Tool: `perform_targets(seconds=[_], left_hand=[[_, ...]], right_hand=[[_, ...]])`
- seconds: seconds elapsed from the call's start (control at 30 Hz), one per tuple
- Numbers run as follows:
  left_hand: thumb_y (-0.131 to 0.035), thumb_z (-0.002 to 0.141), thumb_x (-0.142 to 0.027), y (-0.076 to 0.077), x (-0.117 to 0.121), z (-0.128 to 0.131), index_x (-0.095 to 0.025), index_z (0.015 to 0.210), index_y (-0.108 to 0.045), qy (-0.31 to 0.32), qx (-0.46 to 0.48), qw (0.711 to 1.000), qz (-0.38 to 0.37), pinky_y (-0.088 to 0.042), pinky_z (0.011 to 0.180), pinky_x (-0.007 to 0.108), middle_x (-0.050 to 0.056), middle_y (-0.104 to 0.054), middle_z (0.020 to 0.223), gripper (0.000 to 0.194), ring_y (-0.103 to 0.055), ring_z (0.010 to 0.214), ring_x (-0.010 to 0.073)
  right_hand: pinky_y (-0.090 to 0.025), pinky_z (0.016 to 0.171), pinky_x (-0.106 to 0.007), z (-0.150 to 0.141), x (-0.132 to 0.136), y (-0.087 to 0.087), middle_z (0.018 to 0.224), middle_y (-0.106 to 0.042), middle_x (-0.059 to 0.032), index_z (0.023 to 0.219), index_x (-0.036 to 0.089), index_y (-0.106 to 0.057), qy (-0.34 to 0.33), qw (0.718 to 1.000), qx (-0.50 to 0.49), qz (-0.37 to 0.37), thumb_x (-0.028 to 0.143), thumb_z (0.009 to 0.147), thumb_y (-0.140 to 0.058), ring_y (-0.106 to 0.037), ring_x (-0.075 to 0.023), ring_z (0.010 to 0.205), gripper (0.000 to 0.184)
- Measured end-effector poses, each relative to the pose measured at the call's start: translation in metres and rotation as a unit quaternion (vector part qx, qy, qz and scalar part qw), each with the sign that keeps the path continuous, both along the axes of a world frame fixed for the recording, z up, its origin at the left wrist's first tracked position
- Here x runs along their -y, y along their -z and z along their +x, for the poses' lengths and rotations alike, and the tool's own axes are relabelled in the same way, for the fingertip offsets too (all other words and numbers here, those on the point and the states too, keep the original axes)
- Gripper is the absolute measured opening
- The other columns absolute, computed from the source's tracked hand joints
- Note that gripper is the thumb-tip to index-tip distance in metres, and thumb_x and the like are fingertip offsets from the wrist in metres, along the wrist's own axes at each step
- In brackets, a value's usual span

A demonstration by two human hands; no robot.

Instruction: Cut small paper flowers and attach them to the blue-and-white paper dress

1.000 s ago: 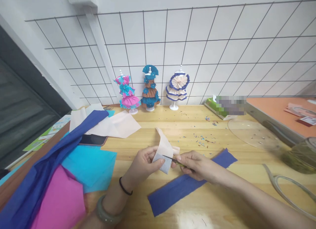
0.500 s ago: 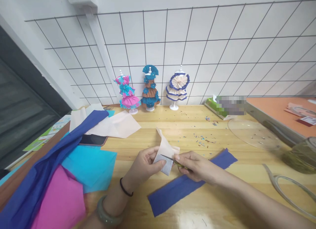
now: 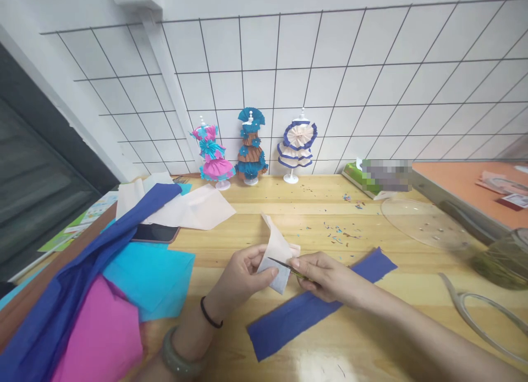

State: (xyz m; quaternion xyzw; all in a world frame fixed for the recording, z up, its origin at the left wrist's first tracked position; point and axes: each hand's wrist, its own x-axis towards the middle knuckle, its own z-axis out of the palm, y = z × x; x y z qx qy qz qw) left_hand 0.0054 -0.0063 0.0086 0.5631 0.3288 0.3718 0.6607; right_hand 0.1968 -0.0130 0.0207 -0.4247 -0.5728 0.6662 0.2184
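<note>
Pale pink thin paper piece [image 3: 274, 242]: pinched in my left hand [image 3: 245, 269], above the pale wooden table [image 3: 231, 343]. Slim dark-bladed metal scissors [image 3: 281, 263]: grasped in my right hand [image 3: 324, 275]; more blade crosses the paper than a second ago; cutting seems under way.

white tiled wall [image 3: 259, 44] behind a glossy wooden table [image 3: 268, 200]
</note>
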Motion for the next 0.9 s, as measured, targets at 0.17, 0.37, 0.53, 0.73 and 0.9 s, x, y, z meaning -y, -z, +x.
perform_targets(seconds=[0.17, 0.37, 0.53, 0.73, 0.9], left_hand=[[-0.061, 0.071, -0.019, -0.002, 0.001, 0.000, -0.014, 0.108, -0.060, -0.004, -0.010, 1.000, 0.011, -0.047, 0.073, 0.027, 0.008, -0.068, 0.093, 0.038, -0.061, 0.082, 0.0191], [-0.059, 0.072, -0.016, -0.003, 0.002, 0.000, -0.016, 0.109, -0.060, -0.003, -0.017, 1.000, 0.025, -0.046, 0.072, 0.025, 0.006, -0.068, 0.092, 0.037, -0.061, 0.079, 0.0165], [-0.059, 0.073, -0.017, 0.000, 0.000, 0.000, -0.015, 0.110, -0.059, 0.003, -0.009, 0.999, 0.030, -0.046, 0.073, 0.026, 0.008, -0.068, 0.092, 0.038, -0.060, 0.081, 0.0176], [-0.061, 0.071, -0.017, 0.000, 0.000, -0.001, -0.015, 0.109, -0.059, 0.003, -0.007, 1.000, 0.017, -0.045, 0.072, 0.026, 0.007, -0.068, 0.089, 0.038, -0.060, 0.083, 0.0177], [-0.064, 0.069, -0.021, 0.002, 0.000, -0.003, -0.013, 0.117, -0.051, -0.025, -0.044, 0.998, -0.025, -0.043, 0.060, 0.023, 0.002, -0.066, 0.072, 0.050, -0.057, 0.066, 0.0126]], right_hand=[[-0.013, 0.032, -0.018, -0.002, 0.000, 0.002, 0.045, -0.026, 0.0092, 0.055, 0.018, -0.035, -0.011, 1.000, -0.011, 0.012, 0.054, 0.082, -0.041, -0.019, -0.0028, 0.034, 0.046], [-0.014, 0.032, -0.018, -0.004, 0.000, 0.006, 0.047, -0.026, 0.0092, 0.057, 0.019, -0.034, -0.005, 1.000, -0.015, 0.015, 0.052, 0.083, -0.041, -0.019, -0.0029, 0.035, 0.043], [-0.013, 0.033, -0.019, -0.003, -0.002, 0.007, 0.047, -0.025, 0.0095, 0.058, 0.019, -0.033, -0.011, 0.999, -0.019, 0.028, 0.052, 0.083, -0.041, -0.017, -0.0033, 0.037, 0.042], [-0.013, 0.036, -0.019, -0.002, -0.002, 0.003, 0.048, -0.022, 0.0096, 0.057, 0.019, -0.030, -0.010, 0.999, -0.008, 0.050, 0.050, 0.085, -0.040, -0.015, -0.0042, 0.039, 0.042], [-0.015, 0.037, -0.019, 0.004, -0.007, -0.003, 0.050, -0.026, 0.0082, 0.068, 0.015, -0.049, 0.023, 0.996, 0.022, 0.082, 0.051, 0.084, -0.042, -0.019, -0.0046, 0.041, 0.040]])
